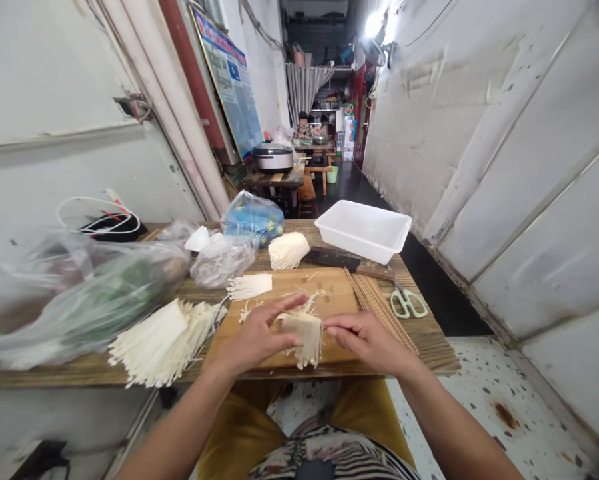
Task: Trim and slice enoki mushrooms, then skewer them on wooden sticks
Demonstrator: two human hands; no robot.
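Note:
My left hand [262, 337] has its fingers and thumb around the left side of a small flat bunch of enoki mushrooms [309, 339], at the front of the wooden cutting board [279, 360]. My right hand [362, 337] pinches at the bunch's upper right edge; what lies between those fingertips is too small to make out. Another flat bunch [252, 287] rests on the board's back left corner. A large heap of enoki [162, 340] lies left of the board, and a thick bundle [289, 250] sits behind it. Thin wooden skewers [379, 307] lie along the board's right side.
A cleaver [332, 258] lies behind the board, near a white plastic tray [364, 230]. Green-handled scissors [408, 303] are at the right. Plastic bags [109, 287] cover the table's left. A person [304, 127] sits at a far table.

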